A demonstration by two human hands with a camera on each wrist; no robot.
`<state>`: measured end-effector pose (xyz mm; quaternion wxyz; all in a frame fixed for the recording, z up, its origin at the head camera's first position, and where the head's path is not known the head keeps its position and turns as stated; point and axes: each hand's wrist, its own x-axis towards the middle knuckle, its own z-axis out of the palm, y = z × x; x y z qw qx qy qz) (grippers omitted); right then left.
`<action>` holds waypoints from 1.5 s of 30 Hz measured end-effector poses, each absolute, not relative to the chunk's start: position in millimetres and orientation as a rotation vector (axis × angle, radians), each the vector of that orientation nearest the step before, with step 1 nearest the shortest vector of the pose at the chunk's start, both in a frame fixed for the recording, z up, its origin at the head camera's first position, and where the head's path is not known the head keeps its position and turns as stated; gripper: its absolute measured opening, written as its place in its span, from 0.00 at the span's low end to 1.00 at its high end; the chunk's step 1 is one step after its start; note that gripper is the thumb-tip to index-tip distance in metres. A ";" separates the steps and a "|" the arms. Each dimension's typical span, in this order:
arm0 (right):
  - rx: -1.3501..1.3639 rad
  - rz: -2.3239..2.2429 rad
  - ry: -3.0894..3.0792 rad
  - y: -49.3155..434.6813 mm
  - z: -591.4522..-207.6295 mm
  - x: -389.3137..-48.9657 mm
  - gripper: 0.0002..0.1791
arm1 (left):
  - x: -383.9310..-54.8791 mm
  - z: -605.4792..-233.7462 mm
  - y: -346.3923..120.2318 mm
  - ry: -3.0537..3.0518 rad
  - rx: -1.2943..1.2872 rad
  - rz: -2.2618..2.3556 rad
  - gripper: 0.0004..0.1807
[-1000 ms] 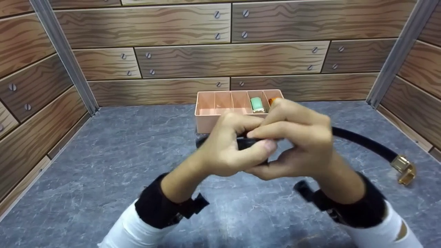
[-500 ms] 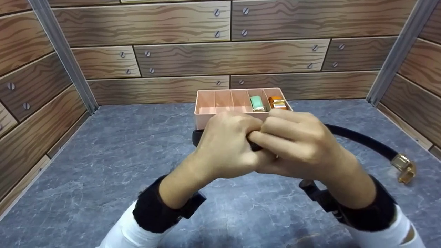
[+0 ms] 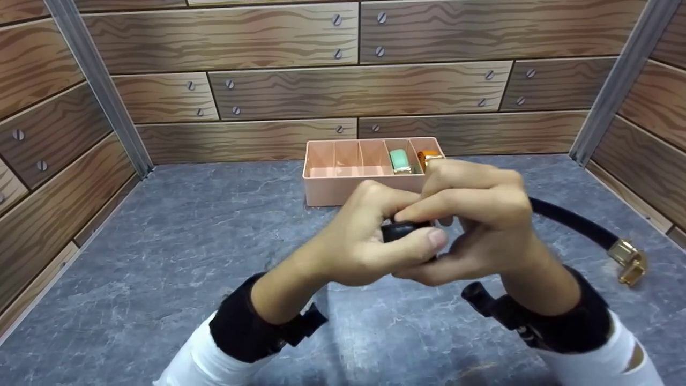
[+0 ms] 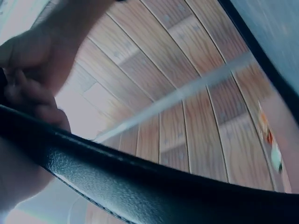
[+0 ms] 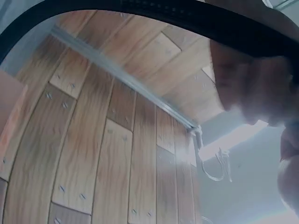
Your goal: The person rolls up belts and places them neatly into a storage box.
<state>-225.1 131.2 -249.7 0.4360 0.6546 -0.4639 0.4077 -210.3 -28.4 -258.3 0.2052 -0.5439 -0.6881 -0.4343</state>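
In the head view a black leather belt [image 3: 573,219] runs from behind my right hand to a gold buckle [image 3: 628,260], which lies on the table at the right. My left hand [image 3: 370,241] holds a dark coiled part of the belt between thumb and fingers. Close against it, my right hand [image 3: 482,220] pinches the same part, and the fingers of both hands hide most of the coil. A strap of the belt [image 4: 117,172] crosses the left wrist view, its stitched edge showing. The right wrist view has the belt [image 5: 187,16] arching along the top.
Behind the hands stands a pink divided box [image 3: 343,193]. A mint rolled strap [image 3: 399,161] with a gold end sits in one compartment. In the rightmost lies an orange rolled strap [image 3: 429,156], partly behind the right hand. Wood-patterned walls [image 3: 300,88] enclose the grey table [image 3: 214,225].
Both hands closed over the coil half a second ago, then loosened and shifted slightly right. The black belt loop seen left of the left hand earlier is out of sight. The buckle stays put.
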 end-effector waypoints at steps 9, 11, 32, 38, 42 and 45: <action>1.443 0.198 -1.379 142.1 -245.8 -208.0 0.12 | -210.3 -263.9 -28.4 -2.055 -0.921 -0.571 0.14; 1.447 0.199 -1.378 140.8 -245.8 -207.5 0.08 | -209.7 -264.1 -28.5 -2.088 -0.920 -0.527 0.15; 1.644 1.050 -1.254 137.5 -244.2 -223.6 0.17 | -213.6 -255.6 -29.1 -1.868 -1.474 -1.155 0.09; 1.530 0.419 -1.456 142.2 -243.7 -212.2 0.14 | -211.1 -258.4 -29.4 -2.070 -1.039 -0.789 0.11; 1.484 0.285 -1.396 138.3 -247.0 -211.7 0.07 | -207.7 -260.8 -28.3 -2.167 -0.908 -0.607 0.15; 1.506 0.370 -1.335 137.5 -249.7 -217.0 0.07 | -206.5 -260.9 -28.7 -2.183 -0.935 -0.592 0.18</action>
